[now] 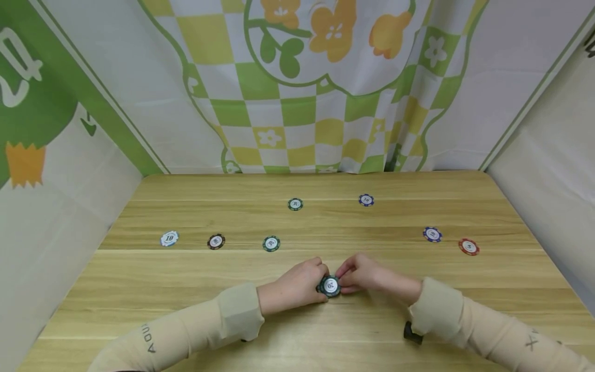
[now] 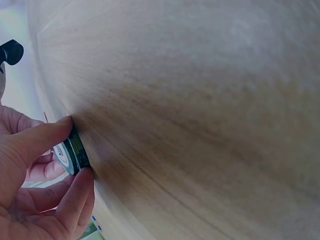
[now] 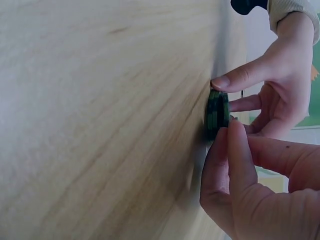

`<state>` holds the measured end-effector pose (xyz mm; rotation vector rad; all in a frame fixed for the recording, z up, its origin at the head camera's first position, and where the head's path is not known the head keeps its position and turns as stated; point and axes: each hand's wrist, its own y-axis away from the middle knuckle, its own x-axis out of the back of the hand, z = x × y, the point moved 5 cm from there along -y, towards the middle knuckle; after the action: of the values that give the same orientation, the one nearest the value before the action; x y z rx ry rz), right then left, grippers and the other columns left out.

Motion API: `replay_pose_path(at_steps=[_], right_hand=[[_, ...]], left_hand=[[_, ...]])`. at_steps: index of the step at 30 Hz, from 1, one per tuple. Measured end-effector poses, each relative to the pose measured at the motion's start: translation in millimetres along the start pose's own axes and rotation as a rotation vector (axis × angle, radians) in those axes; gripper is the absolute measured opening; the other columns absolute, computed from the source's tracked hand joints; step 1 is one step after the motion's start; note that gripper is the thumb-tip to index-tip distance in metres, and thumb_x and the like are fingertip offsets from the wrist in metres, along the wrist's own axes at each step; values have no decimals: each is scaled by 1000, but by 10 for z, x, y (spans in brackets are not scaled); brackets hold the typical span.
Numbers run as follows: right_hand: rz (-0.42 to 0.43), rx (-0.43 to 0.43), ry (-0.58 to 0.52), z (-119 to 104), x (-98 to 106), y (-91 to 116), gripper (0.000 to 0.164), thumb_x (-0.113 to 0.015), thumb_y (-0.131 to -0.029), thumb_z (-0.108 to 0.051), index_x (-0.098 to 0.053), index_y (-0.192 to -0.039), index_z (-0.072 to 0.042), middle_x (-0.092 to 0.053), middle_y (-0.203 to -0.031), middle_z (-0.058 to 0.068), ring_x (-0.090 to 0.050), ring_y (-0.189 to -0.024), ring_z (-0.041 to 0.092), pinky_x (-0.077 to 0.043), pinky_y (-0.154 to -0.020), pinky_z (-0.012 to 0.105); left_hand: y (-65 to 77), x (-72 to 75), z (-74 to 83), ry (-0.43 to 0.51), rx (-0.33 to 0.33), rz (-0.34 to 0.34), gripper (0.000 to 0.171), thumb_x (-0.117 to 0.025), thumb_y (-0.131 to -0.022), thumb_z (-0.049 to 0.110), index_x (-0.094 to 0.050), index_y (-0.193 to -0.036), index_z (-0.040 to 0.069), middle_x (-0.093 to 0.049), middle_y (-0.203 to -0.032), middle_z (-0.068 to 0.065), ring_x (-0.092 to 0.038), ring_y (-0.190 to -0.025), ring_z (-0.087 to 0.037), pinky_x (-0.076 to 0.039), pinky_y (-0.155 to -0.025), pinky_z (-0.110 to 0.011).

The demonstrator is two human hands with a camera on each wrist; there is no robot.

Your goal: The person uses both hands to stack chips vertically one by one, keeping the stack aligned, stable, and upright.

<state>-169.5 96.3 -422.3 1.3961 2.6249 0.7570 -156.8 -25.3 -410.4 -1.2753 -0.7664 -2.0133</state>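
A small stack of green poker chips (image 1: 330, 285), its top face marked 20, stands on the table near the front middle. My left hand (image 1: 299, 284) holds the stack from the left, thumb at the near side and fingers at the far side. From the right, my right hand (image 1: 364, 275) pinches the edge of the top green chip (image 3: 226, 112) between thumb and fingertips. That chip sits slightly tilted over the ones below it in the right wrist view. In the left wrist view the stack's layered edge (image 2: 79, 150) shows between the left thumb and fingers.
Left of the stack lie a white chip (image 1: 169, 238), a black chip (image 1: 216, 241) and a green chip (image 1: 271, 243). Farther back are another green chip (image 1: 295, 204) and a blue chip (image 1: 366, 200). A second blue chip (image 1: 432, 234) and a red chip (image 1: 469, 246) lie to the right.
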Motion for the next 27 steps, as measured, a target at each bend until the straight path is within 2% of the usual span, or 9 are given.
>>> replay_pose_path(at_steps=[16, 27], right_hand=[[33, 21, 89, -29, -55, 0, 15, -54, -81, 12, -57, -94, 17, -61, -81, 14, -59, -68, 10, -53, -65, 24], [48, 42, 104, -15, -68, -12, 15, -54, -80, 12, -57, -93, 18, -61, -81, 14, -59, -68, 10, -53, -65, 24]], left_hand=[[-8, 3, -3, 2, -2, 2, 34, -78, -69, 24, -62, -92, 6, -51, -84, 2, -49, -72, -5, -44, -67, -17], [-1, 13, -5, 12, -14, 7, 33, -78, -68, 20, -61, -92, 5, -50, -83, 2, -48, -71, -4, -44, -65, -16]])
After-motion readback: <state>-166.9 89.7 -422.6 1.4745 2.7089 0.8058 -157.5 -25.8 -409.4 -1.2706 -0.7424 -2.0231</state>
